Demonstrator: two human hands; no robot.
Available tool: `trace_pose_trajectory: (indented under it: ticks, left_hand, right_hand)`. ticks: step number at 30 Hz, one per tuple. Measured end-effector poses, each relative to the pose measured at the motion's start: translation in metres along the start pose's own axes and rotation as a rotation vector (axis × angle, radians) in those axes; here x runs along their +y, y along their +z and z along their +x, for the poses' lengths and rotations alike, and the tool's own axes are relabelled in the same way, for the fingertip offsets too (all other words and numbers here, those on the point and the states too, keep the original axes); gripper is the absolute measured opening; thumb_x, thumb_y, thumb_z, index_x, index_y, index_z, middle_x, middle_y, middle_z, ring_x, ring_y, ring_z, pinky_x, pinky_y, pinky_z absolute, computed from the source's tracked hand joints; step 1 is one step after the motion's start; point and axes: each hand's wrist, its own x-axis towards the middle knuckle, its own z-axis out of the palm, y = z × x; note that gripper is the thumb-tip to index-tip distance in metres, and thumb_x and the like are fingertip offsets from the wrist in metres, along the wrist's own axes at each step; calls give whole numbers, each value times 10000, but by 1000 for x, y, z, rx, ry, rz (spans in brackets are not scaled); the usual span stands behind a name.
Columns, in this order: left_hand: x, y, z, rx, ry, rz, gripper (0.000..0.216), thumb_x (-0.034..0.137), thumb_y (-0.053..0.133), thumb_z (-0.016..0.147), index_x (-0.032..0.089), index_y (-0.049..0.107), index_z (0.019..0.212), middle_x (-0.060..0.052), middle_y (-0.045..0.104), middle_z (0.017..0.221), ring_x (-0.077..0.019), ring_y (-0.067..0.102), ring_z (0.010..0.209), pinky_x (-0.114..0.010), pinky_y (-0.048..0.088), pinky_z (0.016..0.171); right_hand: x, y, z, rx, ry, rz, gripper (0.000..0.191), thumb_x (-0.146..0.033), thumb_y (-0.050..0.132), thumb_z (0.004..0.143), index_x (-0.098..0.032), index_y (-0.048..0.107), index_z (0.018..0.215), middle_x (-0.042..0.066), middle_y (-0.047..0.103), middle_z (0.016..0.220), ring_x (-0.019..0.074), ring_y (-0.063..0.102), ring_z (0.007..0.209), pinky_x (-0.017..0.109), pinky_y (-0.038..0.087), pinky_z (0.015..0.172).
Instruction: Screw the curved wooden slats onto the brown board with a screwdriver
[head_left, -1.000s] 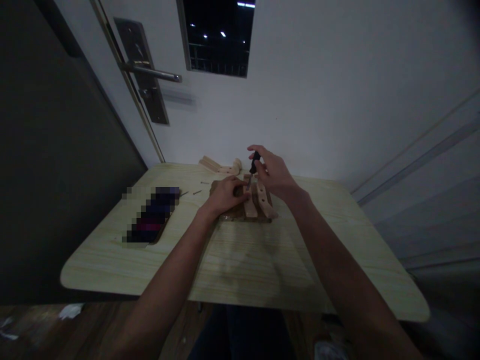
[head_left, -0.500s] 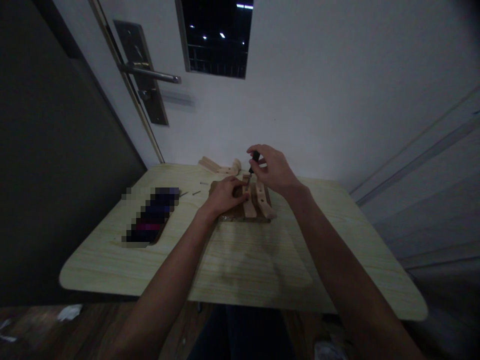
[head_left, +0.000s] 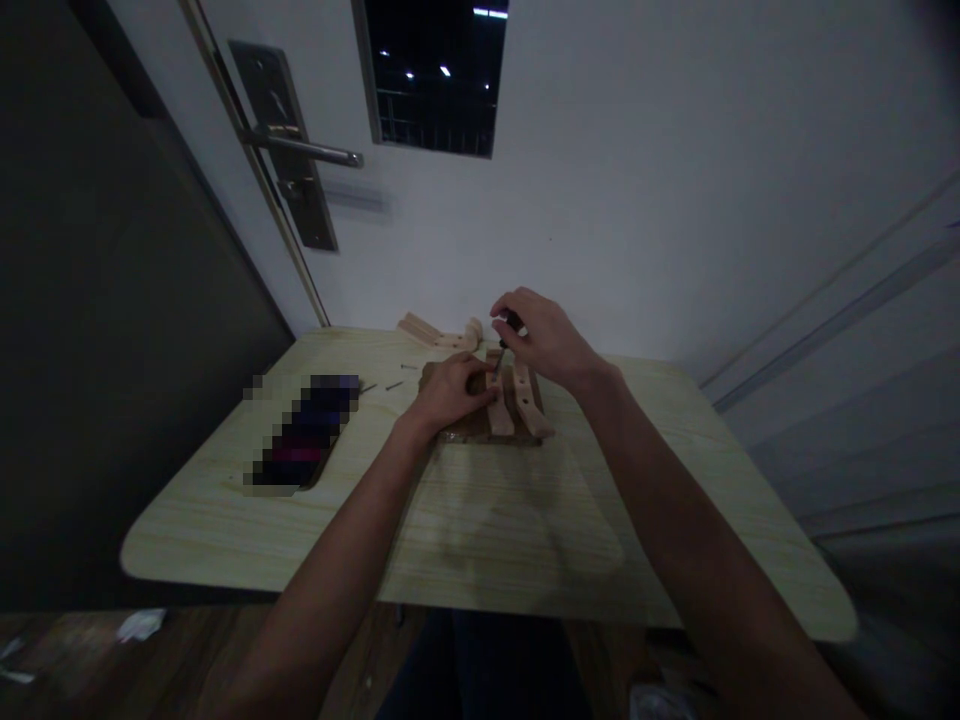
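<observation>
My right hand (head_left: 541, 335) is closed around the handle of a dark screwdriver (head_left: 511, 320), whose shaft points down at a pale wooden piece (head_left: 500, 416). That piece lies on a brown board (head_left: 469, 432). My left hand (head_left: 452, 392) rests over the board, thumb and forefinger pressed to the piece close to the screwdriver tip. Whether these fingers also pinch a screw is too small to tell. Just right of them, a second angled wooden piece (head_left: 531, 408) with holes lies on the board, its near end overhanging the edge.
Several loose screws (head_left: 394, 386) lie left of the board. More pale wooden parts (head_left: 439, 332) lie behind it against the white door (head_left: 637, 200). A blurred-out phone (head_left: 324, 462) is on the left of the wood-grain table (head_left: 525, 540). A door handle (head_left: 307, 150) projects above.
My right hand has turned slightly around the screwdriver, its fingers now covering more of the handle. My left hand, the board and the wooden pieces stay nearly in place.
</observation>
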Motion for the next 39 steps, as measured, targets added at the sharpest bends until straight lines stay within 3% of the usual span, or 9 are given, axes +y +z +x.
trace_pose_trajectory:
  ticks: [4,9,12,16,18,26,30,34,39]
  left_hand:
    - [1,-1,0,-7,-20,5,360,373,673,832,171,703,1128,-80,670,1047,-215,633,947,-339,499,889]
    - [2,-1,0,-11,-20,12,346,357,679,828,174,706,1120,-76,672,1018,-210,635,936,-341,502,882]
    - [1,-1,0,-12,-9,-1,352,370,673,829,171,703,1117,-78,668,1013,-209,634,926,-343,506,867]
    - [0,-1,1,-14,-12,11,346,375,672,824,178,707,1106,-75,664,1024,-215,633,940,-343,504,872]
    - [1,-1,1,-20,-17,19,346,380,663,828,173,708,1102,-76,664,1021,-218,633,941,-343,504,876]
    - [3,-2,1,-17,-11,38,312,348,672,822,180,711,1082,-73,673,1026,-222,641,954,-347,511,882]
    - [3,-2,0,-5,-11,36,311,355,678,823,176,711,1075,-69,669,1001,-211,644,927,-338,516,854]
    - [2,-1,0,-8,-4,40,326,363,672,831,176,709,1095,-67,668,1005,-213,640,938,-340,511,869]
    - [2,-2,1,-16,-3,31,329,355,679,824,170,715,1093,-69,670,988,-213,642,924,-347,513,873]
  right_hand:
    - [1,4,-3,-17,-36,-1,275,-60,422,800,-160,615,968,127,583,1086,207,575,937,343,455,847]
    - [-1,-1,-8,23,-68,74,457,-12,404,746,-191,516,1151,91,599,1066,204,580,958,348,464,847]
    - [-3,-2,-7,26,-28,131,386,-75,481,809,-212,487,1169,48,613,988,176,585,836,314,462,770]
    - [-4,5,-4,16,2,71,47,-192,540,893,-212,579,909,29,586,841,174,551,779,305,437,740]
    - [-4,11,-3,36,1,65,79,-213,518,916,-213,589,883,31,571,840,171,534,776,300,438,737]
    - [-4,21,-9,100,-74,171,409,-79,402,836,-191,524,1210,90,607,1019,200,582,925,353,496,846]
    - [-3,21,-10,97,3,237,351,-175,459,895,-223,480,1241,57,630,1013,173,605,826,334,526,766]
    - [-2,25,-10,137,8,247,247,-231,520,894,-216,550,1140,78,644,1124,198,626,959,351,548,819]
    - [-2,26,-13,157,22,295,350,-195,447,903,-190,517,1245,121,637,1164,216,621,1043,392,566,861]
